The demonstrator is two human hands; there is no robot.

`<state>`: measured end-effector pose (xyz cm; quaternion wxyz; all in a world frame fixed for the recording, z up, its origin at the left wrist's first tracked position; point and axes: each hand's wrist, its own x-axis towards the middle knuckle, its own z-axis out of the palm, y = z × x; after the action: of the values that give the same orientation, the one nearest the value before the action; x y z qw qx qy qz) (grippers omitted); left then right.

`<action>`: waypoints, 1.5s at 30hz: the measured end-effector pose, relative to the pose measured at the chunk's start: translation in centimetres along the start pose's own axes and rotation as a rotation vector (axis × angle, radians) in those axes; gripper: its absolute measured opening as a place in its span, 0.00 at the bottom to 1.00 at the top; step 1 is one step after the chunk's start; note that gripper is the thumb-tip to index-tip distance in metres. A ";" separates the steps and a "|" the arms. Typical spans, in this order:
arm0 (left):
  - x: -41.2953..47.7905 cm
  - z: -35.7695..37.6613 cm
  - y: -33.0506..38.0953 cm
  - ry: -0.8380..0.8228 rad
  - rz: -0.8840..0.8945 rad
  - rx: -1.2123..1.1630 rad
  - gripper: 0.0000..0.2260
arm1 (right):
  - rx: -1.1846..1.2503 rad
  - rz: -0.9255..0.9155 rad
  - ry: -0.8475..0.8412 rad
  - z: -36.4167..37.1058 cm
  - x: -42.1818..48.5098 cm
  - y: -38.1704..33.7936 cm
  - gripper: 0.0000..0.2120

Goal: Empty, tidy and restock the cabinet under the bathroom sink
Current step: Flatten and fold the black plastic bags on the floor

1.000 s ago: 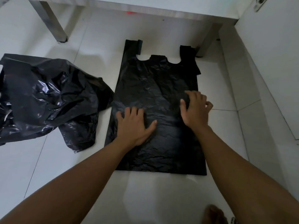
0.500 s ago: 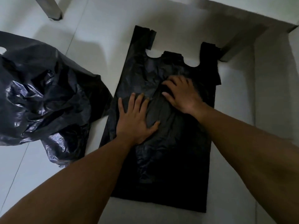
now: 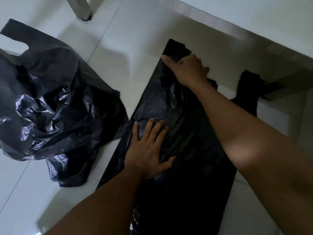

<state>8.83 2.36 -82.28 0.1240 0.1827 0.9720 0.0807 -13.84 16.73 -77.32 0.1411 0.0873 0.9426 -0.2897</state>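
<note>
— Two bags are lying on the white tiled floor (image 3: 135, 39). Which one is being handled?

— The flat black plastic carrier bag (image 3: 194, 192). It is lying spread out in the middle of the floor, running from the near edge up toward the white ledge (image 3: 237, 31). Its film is creasing and puckering under the palms. Its left strap (image 3: 177, 48) and right strap (image 3: 249, 87) are pointing away from the person.

— What are the hands doing?

— The left hand (image 3: 148, 150) is pressing down on the bag's middle, fingers straight and fanned apart, thumb out to the side. The right hand (image 3: 188, 70) is reaching across and lying on the left strap. Blur is hiding the fingers, so I cannot tell whether it is pinching the strap or only pressing it.

— And around it?

— A crumpled glossy black plastic bag (image 3: 50, 107) is sitting just beside it on the left; whether the two are touching, I cannot tell. A grey metal leg (image 3: 79, 9) is standing beyond that one, and a second leg (image 3: 286, 87) is standing by the right strap. The right forearm (image 3: 245, 133) is crossing over the flat bag and covering part of it.
</note>
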 end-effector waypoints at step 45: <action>0.1 -0.2 0.0 0.001 -0.012 -0.023 0.48 | -0.209 -0.310 0.261 1.5 -1.4 2.3 0.23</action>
<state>8.65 2.35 -82.13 0.1263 0.1753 0.9721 0.0911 -11.64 17.62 -79.27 -0.0198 -0.0368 0.9799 -0.1948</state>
